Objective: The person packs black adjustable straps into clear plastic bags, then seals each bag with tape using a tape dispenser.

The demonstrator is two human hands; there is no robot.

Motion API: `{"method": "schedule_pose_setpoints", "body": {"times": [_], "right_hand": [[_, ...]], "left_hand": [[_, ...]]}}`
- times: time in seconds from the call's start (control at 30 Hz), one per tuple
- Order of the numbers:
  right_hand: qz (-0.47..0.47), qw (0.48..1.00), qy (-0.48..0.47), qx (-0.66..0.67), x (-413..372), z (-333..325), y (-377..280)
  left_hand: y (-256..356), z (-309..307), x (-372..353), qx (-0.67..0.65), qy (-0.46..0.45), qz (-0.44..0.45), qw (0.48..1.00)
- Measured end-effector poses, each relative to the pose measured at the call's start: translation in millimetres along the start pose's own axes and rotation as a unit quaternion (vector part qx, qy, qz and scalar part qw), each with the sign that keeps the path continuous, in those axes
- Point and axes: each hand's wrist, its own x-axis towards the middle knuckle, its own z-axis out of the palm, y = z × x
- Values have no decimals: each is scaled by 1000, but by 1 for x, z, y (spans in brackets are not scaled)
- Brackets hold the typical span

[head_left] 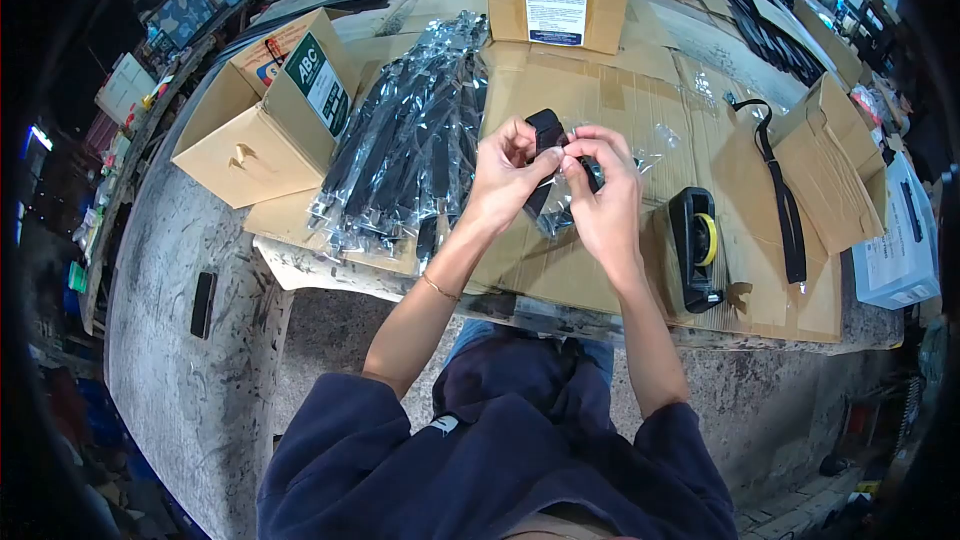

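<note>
My left hand [508, 175] is closed on a folded black strap [546, 128], just above the cardboard-covered table. Close beside it, fingertips nearly touching, my right hand [606, 190] pinches what looks like the clear plastic bag [655, 148] around the strap. The fingers hide exactly what the right fingertips grip. To the left lies a large pile of black straps in clear bags [415, 130]. A black tape dispenser [690, 250] with a yellow core stands right of my right hand. Farther right lies a loose black strap [778, 185].
An open cardboard box [215, 150] with a green label stands at the left, another box [505, 0] at the back and a third box [825, 170] at the right. A dark phone-like object [203, 305] lies on the left bench. Long black strips [760, 35] lie back right.
</note>
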Motion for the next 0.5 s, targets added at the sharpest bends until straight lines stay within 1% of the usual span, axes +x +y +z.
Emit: {"method": "schedule_pose_setpoints", "body": {"times": [0.07,0.1,0.17,0.2,0.27,0.37,0.43,0.5], "right_hand": [[-10,999,48,1,1,2,-1],[-10,999,48,1,0,4,1],[-43,997,58,-22,-5,8,5],[-42,997,58,-22,-6,8,4],[-62,993,87,-50,-7,8,1],[-59,991,105,-66,-9,10,1],[-72,991,97,-61,-6,7,0],[-79,992,86,-56,-7,5,0]], "left_hand": [[1,2,1,-19,6,-1,1000],[1,3,1,-40,14,-5,999],[-4,-1,1,-48,11,-11,999],[-6,-2,1,-55,7,-17,998],[-10,0,0,-46,8,-18,999],[-5,4,-2,-45,9,-28,999],[-1,6,-2,-52,10,-39,998],[-1,5,-4,-114,-8,-32,993]]}}
